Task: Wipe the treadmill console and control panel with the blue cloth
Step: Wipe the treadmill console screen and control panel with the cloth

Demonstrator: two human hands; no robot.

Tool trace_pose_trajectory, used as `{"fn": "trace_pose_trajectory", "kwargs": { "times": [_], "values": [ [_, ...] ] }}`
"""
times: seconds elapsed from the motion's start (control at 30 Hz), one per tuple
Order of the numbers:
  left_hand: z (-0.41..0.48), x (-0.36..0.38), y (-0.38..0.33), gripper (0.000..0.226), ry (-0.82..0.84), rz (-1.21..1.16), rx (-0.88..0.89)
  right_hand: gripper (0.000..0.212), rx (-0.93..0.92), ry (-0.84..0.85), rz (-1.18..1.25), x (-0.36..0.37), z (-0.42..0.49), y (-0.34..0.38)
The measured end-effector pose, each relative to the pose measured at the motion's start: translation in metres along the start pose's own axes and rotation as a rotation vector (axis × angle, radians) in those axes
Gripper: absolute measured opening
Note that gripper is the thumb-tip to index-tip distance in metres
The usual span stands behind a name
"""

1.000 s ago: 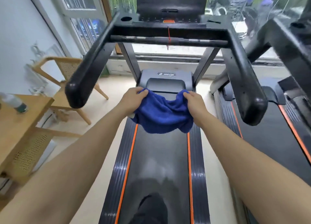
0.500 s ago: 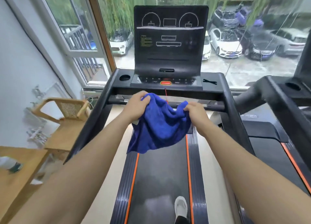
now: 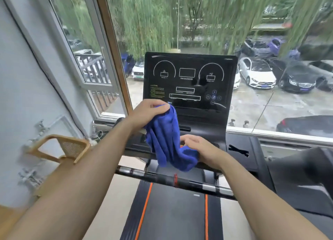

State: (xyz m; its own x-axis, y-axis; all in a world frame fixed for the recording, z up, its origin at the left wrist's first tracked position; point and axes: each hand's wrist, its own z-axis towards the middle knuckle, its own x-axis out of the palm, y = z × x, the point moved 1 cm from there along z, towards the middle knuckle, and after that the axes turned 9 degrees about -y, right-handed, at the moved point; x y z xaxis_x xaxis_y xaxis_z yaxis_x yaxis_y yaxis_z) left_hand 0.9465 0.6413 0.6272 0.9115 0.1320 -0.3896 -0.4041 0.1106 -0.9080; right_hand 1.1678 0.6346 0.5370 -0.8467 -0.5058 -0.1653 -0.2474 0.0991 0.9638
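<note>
Left hand (image 3: 147, 112) is pinching the blue cloth (image 3: 169, 140) at the console screen's (image 3: 189, 81) lower left corner. Right hand (image 3: 200, 148) is gripping its lower end (over the control panel (image 3: 201, 131)).

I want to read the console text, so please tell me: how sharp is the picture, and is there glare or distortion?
Head view: motion blur smears the trees, chair and cloth; window light glares faintly on the console, so small text is unreadable; the wide lens bends the window frame.
</note>
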Motion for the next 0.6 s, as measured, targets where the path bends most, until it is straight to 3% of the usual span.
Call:
{"fn": "trace_pose_trajectory", "kwargs": {
  "times": [0.17,0.27,0.37,0.43,0.5,0.6],
  "values": [
    [0.074,-0.021,0.025,0.019,0.053,0.024,-0.028,0.021,-0.063,0.058,-0.295,-0.010,0.078,0.014],
    [0.120,-0.040,0.041,0.014,0.175,0.154,0.022,0.025,0.009,-0.081,-0.116,-0.015,0.119,0.019],
    [0.160,-0.059,0.057,0.027,0.353,0.348,-0.019,0.026,0.021,-0.322,0.135,-0.024,0.152,0.031],
    [0.181,-0.066,0.071,0.027,0.516,0.524,-0.027,0.020,-0.011,-0.368,0.091,-0.025,0.168,0.041],
    [0.198,-0.070,0.083,0.016,0.638,0.585,-0.011,0.029,-0.061,-0.368,-0.045,-0.025,0.181,0.048],
    [0.220,-0.078,0.099,0.006,0.630,0.497,0.001,0.014,-0.109,-0.371,-0.094,-0.028,0.199,0.053]
  ]
}}
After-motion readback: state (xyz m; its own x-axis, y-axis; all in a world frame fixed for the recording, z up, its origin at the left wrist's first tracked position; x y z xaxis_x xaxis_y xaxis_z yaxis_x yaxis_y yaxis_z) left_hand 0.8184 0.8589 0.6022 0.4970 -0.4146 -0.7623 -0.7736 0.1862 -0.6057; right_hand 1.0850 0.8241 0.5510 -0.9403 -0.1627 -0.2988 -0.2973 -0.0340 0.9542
